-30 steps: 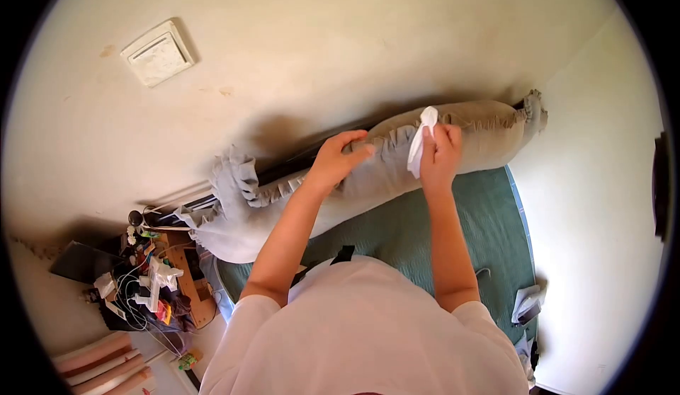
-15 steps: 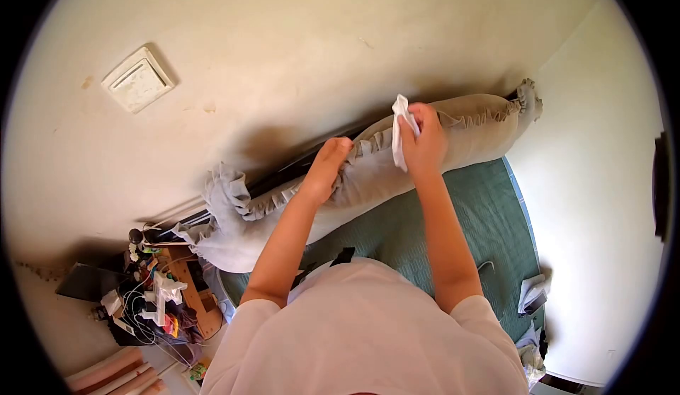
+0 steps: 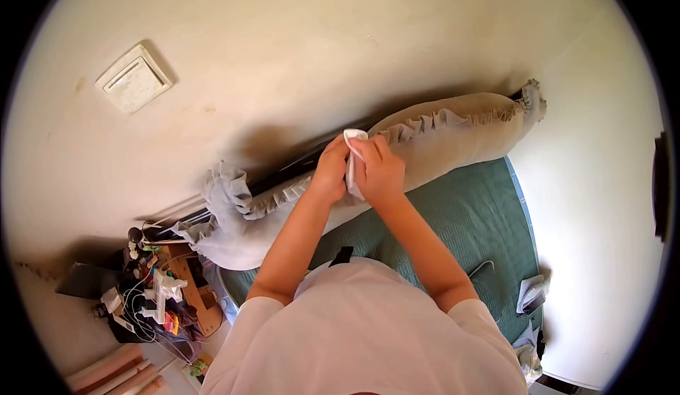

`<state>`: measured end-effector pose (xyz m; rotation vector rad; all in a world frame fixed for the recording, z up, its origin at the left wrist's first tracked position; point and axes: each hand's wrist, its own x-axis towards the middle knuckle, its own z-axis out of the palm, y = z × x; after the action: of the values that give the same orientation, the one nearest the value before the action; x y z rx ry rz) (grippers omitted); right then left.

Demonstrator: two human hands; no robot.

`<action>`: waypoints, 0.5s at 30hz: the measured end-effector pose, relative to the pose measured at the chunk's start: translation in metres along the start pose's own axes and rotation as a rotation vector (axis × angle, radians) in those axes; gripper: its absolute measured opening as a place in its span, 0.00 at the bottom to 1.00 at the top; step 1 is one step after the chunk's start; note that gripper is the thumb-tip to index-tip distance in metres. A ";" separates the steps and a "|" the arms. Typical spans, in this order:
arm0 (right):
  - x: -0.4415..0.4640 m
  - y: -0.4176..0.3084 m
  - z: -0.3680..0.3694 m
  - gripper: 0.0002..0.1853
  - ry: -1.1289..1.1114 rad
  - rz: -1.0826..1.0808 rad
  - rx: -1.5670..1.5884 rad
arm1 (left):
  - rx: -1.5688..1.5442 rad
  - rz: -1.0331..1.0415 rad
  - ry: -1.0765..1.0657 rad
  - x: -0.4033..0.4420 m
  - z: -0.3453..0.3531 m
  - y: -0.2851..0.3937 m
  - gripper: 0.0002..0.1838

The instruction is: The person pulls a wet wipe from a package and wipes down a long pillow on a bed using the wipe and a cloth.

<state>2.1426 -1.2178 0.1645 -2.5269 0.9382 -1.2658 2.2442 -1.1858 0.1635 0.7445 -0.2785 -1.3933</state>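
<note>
A thin, folded white cloth (image 3: 353, 179), perhaps a wipe or tissue, is pinched in my right hand (image 3: 382, 172), and its top end sticks up above the fingers. My left hand (image 3: 330, 174) meets it from the other side, its fingers curled against the cloth's left edge. Both hands are close together over a padded headboard in a grey-beige cover (image 3: 467, 136) with a ruffled top edge. The hands hide part of the ruffle. Left-hand fingertips are partly hidden behind the cloth.
A wall with a light switch (image 3: 134, 78) rises behind the headboard. Below lies a bed with a green quilted cover (image 3: 453, 211). At left a cluttered wooden bedside table (image 3: 193, 292) holds cables and a white power strip (image 3: 164, 292). A cable and folded items lie at the bed's right edge.
My right hand has brought the white cloth left and down to my left hand. My left hand has shifted slightly right, from the ruffle to the cloth.
</note>
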 end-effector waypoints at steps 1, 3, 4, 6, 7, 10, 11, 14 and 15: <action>0.005 0.004 0.004 0.12 -0.008 -0.006 -0.079 | -0.009 -0.025 0.039 0.002 0.000 -0.002 0.08; 0.033 0.025 -0.001 0.11 -0.060 0.015 -0.206 | 0.053 0.028 -0.050 0.012 -0.018 -0.013 0.08; 0.041 0.037 -0.008 0.11 -0.111 0.051 -0.334 | 0.123 0.069 -0.139 0.015 -0.029 -0.019 0.08; 0.047 0.075 -0.027 0.10 0.234 0.047 0.041 | 0.212 0.150 -0.132 0.019 -0.034 -0.013 0.09; 0.044 0.087 -0.046 0.10 0.307 0.254 0.332 | 0.472 0.221 -0.080 0.020 -0.037 -0.005 0.10; 0.027 0.088 -0.083 0.10 0.383 0.513 0.686 | 0.993 0.535 -0.013 0.025 -0.026 0.000 0.13; 0.021 0.086 -0.089 0.09 0.386 0.569 0.746 | 1.100 0.641 -0.052 0.022 -0.012 0.001 0.12; 0.005 0.060 -0.050 0.14 0.249 0.158 0.198 | 1.251 0.740 -0.107 0.034 -0.004 -0.015 0.11; 0.000 0.056 -0.036 0.18 0.194 -0.007 0.111 | 1.296 0.733 -0.110 0.040 -0.006 -0.020 0.10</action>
<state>2.0895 -1.2571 0.1641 -2.3587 0.8695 -1.5424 2.2401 -1.2221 0.1368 1.3977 -1.4547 -0.4081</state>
